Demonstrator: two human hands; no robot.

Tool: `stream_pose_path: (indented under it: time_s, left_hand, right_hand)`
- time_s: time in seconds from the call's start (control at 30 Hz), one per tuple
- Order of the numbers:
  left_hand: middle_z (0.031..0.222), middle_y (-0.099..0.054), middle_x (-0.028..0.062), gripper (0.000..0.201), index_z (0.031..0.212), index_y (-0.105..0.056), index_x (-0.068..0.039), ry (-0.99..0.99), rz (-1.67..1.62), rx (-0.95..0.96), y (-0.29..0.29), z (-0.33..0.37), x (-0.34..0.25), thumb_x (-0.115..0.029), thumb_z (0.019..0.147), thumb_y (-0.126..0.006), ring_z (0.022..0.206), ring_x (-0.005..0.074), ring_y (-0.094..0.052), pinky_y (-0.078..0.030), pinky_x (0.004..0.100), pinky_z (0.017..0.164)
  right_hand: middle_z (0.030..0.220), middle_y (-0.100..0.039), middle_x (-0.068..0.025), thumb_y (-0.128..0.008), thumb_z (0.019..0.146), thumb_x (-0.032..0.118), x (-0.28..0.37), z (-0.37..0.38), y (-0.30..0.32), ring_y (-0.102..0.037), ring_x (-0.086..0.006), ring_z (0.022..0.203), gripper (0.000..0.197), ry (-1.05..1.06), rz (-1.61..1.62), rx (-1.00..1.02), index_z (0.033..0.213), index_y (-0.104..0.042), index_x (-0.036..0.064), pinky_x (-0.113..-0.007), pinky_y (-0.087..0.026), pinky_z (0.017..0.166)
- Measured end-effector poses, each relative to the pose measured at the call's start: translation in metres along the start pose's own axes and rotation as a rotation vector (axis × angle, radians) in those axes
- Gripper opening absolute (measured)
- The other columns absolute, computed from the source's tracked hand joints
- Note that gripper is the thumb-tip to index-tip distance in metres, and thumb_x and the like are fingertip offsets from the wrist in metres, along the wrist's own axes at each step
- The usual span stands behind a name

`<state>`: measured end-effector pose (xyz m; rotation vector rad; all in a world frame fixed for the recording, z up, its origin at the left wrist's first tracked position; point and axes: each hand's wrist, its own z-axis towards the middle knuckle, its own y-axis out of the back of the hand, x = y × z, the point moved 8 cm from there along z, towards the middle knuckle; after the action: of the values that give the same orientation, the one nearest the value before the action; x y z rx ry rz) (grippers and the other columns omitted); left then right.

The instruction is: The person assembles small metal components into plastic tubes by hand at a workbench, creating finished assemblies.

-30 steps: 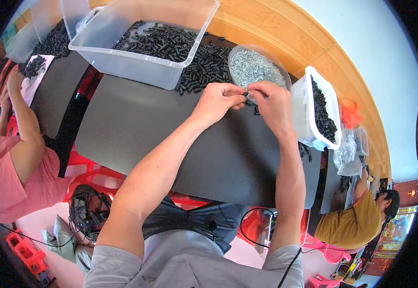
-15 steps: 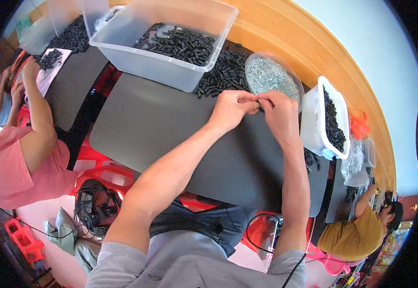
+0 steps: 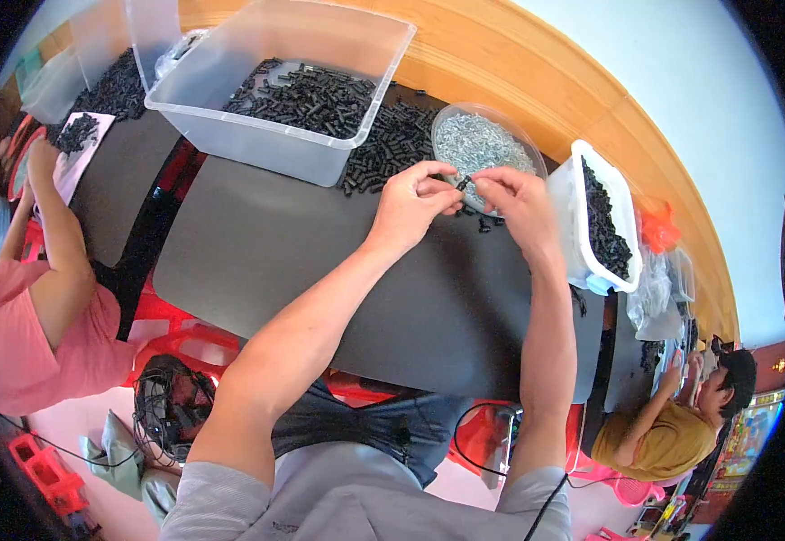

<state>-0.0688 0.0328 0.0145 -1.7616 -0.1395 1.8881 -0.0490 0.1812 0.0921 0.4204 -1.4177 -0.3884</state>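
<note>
My left hand (image 3: 412,206) pinches a short black cylindrical piece (image 3: 464,182) between thumb and fingertips. Close beside it, my right hand (image 3: 520,206) has its thumb and forefinger drawn together at the piece's right side; whatever lies between them is too small to make out. Just beyond both hands stands a round clear bowl filled with small silvery metal pieces (image 3: 483,144). Several loose black pieces (image 3: 485,223) lie on the dark table below the bowl. A heap of similar black pieces (image 3: 392,135) spreads left of the bowl.
A large clear bin (image 3: 257,153) with black pieces stands at the back left. To the right is a white bin (image 3: 576,221) of black pieces, with an orange bag (image 3: 658,227) behind. People sit at left in pink (image 3: 45,325) and at right in mustard (image 3: 658,437).
My hands have come slightly apart, showing the black piece in the left fingertips. The view has shifted a little, so the bins and bowl appear further left. The person at right has raised their head.
</note>
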Motion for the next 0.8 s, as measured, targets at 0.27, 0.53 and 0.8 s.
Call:
stream_pose_path:
  time_s: [0.27,0.53,0.8]
  left_hand:
    - [0.094,-0.073,0.0116,0.041,0.130,-0.061,-0.002,-0.004,0.028,0.042,-0.006,-0.002,0.001,0.000,0.090,-0.070,0.082,0.0142,-0.070,-0.059,0.0282,0.075]
    - [0.098,-0.066,0.0082,0.051,0.126,-0.069,-0.011,-0.450,0.596,0.124,-0.020,-0.016,-0.035,-0.003,0.077,-0.082,0.085,0.0185,-0.065,-0.055,0.0318,0.076]
    - [0.101,-0.067,0.0080,0.043,0.120,-0.072,-0.010,-0.483,0.584,0.076,-0.017,-0.017,-0.039,-0.003,0.078,-0.081,0.083,0.0194,-0.065,-0.055,0.0309,0.074]
  right_hand:
    - [0.081,-0.070,-0.0003,-0.071,0.090,0.009,-0.009,-0.001,-0.009,-0.058,-0.0049,0.069,0.015,-0.036,0.072,0.053,0.101,-0.074,-0.0018,-0.022,-0.047,0.061]
    - [0.076,-0.067,0.0008,-0.070,0.090,0.012,-0.012,-0.003,-0.013,-0.056,-0.0062,0.068,0.013,-0.084,0.105,0.160,0.092,-0.074,-0.0010,-0.023,-0.044,0.061]
    - [0.074,-0.065,0.0022,-0.070,0.091,0.015,-0.012,-0.005,-0.016,-0.055,-0.0056,0.066,0.013,-0.127,0.173,0.189,0.088,-0.074,0.0029,-0.023,-0.042,0.060]
